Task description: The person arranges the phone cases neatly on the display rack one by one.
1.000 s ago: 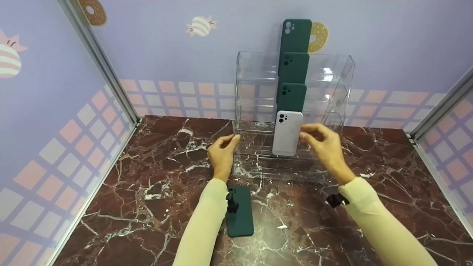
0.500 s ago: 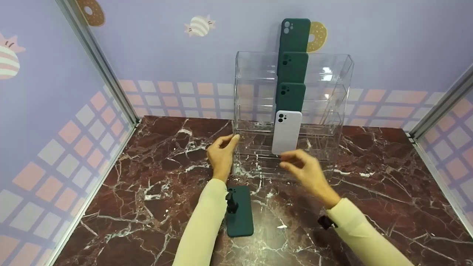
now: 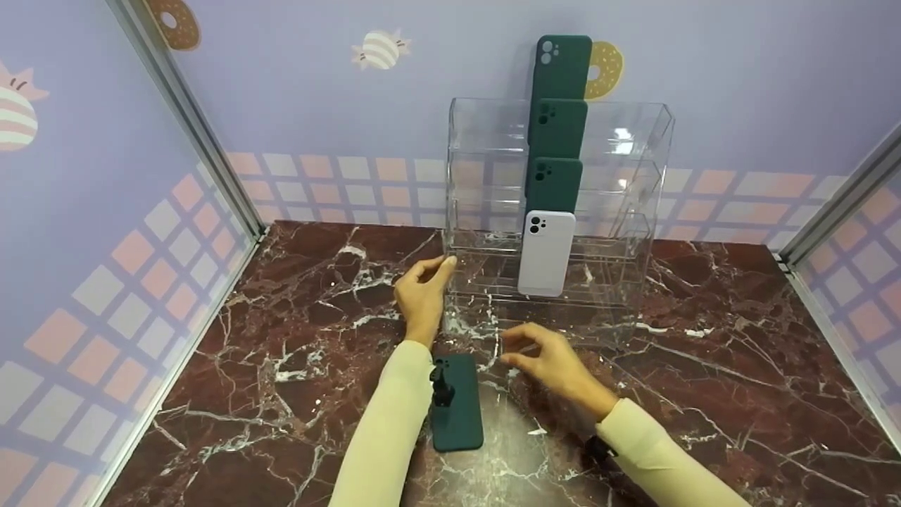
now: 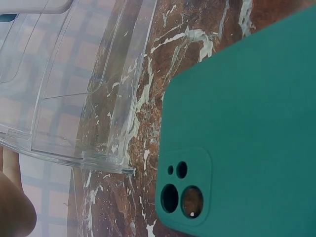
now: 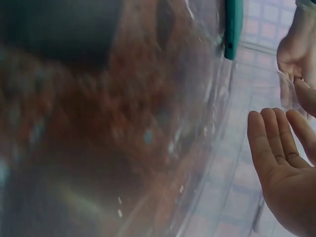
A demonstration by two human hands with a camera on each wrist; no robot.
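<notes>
My left hand [image 3: 421, 292] pinches the left edge of a clear tiered display stand [image 3: 486, 243]; the thumb lies along that edge. My right hand [image 3: 552, 359] hovers over the marble tabletop in front of the stand, fingers loosely extended and holding nothing; in the right wrist view its fingers [image 5: 276, 143] are spread apart from the thumb. A dark green phone case [image 3: 461, 415] lies on the table below the right hand's left side, partly covered by the left sleeve and wrist camera. A pale lilac phone case [image 3: 547, 255] stands in the lowest tier.
Behind the lilac case, three green phone cases rise in a column: the nearest [image 3: 556, 184], the middle one [image 3: 563, 130] and the rearmost [image 3: 566, 70]. A patterned wall [image 3: 295, 105] backs the stand. The dark red marble tabletop [image 3: 281, 422] stretches to both sides.
My right hand has left the lilac case and moved down and left toward the green case on the table. The lilac case stays in the stand. My left hand keeps its place.
</notes>
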